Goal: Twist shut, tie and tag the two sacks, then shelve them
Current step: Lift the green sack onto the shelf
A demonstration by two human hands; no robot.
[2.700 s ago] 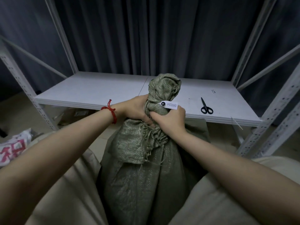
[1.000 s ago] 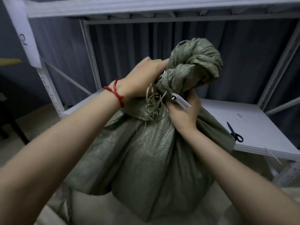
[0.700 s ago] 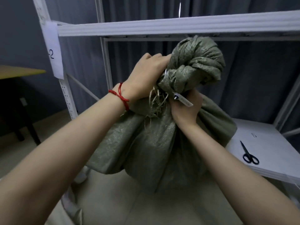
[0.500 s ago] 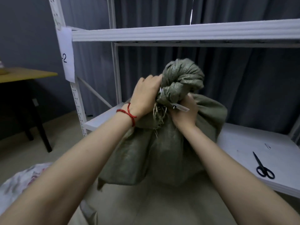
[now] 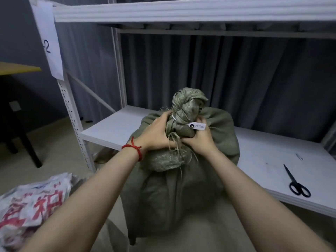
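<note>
A full green woven sack hangs at the front edge of the lower white shelf, its upper part leaning over the board. Its neck is twisted into a knot with a white tie around it, and a white tag hangs at the right. My left hand, with a red string on the wrist, grips the neck from the left. My right hand grips the neck from the right, just under the tag. A white sack with red print lies at the lower left.
Black scissors lie on the lower shelf at the right. An upper shelf board runs overhead. A paper label marked 2 hangs on the left upright. A yellow-topped table stands at far left. Dark curtains hang behind.
Both hands lifted the green sack off the floor by its neck and carried it forward to the lower shelf's edge. It now sits lower and farther from me than half a second ago.
</note>
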